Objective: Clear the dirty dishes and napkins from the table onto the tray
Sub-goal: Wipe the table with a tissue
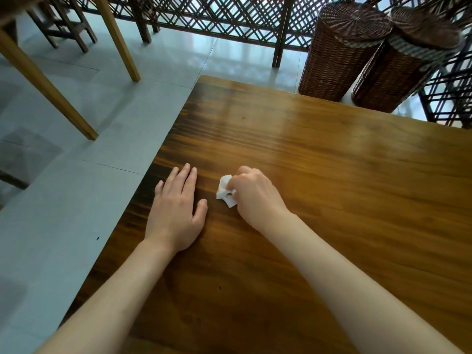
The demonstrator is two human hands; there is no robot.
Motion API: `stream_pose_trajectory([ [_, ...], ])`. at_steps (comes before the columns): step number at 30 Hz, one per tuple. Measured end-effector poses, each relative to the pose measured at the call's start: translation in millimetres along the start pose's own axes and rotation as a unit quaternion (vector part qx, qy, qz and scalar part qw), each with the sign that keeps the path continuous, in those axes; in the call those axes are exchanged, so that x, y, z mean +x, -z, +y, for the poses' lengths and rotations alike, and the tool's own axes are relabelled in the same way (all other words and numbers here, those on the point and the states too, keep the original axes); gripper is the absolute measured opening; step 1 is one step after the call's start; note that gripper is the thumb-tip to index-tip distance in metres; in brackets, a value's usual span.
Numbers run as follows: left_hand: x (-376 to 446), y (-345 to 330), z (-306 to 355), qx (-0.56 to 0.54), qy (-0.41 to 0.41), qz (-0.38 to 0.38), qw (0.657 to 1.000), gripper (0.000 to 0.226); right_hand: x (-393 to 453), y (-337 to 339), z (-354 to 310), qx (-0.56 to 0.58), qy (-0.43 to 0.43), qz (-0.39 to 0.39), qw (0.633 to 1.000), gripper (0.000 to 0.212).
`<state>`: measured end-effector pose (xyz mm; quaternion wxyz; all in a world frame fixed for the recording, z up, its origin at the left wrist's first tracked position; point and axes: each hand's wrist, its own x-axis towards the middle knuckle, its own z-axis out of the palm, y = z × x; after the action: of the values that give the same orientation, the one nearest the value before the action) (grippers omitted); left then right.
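A small crumpled white napkin [224,191] lies on the brown wooden table [319,162] near its left edge. My right hand [255,194] grips the napkin with curled fingers, and most of the paper is hidden under them. My left hand [176,210] rests flat on the table just left of the napkin, fingers straight, holding nothing. No tray and no dishes are in view.
The table's left edge runs diagonally beside my left hand, with grey floor tiles [63,200] below. Two lidded wicker baskets [342,49] [406,62] stand beyond the far edge on the right. Wooden table legs [43,85] and a dark lattice screen [229,19] lie further back.
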<state>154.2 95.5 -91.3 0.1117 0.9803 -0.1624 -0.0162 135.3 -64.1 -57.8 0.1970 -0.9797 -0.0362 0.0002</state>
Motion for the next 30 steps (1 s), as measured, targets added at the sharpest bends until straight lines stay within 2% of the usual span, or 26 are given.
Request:
stream_pose_trajectory([
  [3,-2,3,1,-0.021,0.004,-0.014,1.0,0.062,-4,-3,0,-0.004,0.012,0.003,1.0,0.018],
  [5,1,8,1,-0.059,0.001,-0.01,0.998,0.062,-2,-1,7,0.029,-0.02,0.021,0.999,0.017],
  [7,14,13,1,-0.081,-0.014,0.005,0.997,0.06,8,6,22,0.072,-0.072,0.079,0.992,0.018],
  [9,34,15,3,-0.078,-0.028,0.011,0.997,0.059,26,17,41,0.086,-0.108,0.125,0.983,0.02],
  [14,83,6,6,-0.05,-0.063,0.005,0.997,0.056,81,34,71,0.059,-0.14,0.158,0.976,0.027],
  [19,90,-5,5,-0.057,-0.078,0.022,0.995,0.055,126,31,76,0.056,-0.161,0.152,0.974,0.027],
  [24,92,-6,4,-0.061,-0.089,0.023,0.994,0.056,150,26,73,0.028,-0.179,0.112,0.977,0.03],
  [30,92,-8,2,-0.063,-0.087,0.016,0.994,0.056,146,20,66,-0.009,-0.133,0.094,0.987,0.026],
])
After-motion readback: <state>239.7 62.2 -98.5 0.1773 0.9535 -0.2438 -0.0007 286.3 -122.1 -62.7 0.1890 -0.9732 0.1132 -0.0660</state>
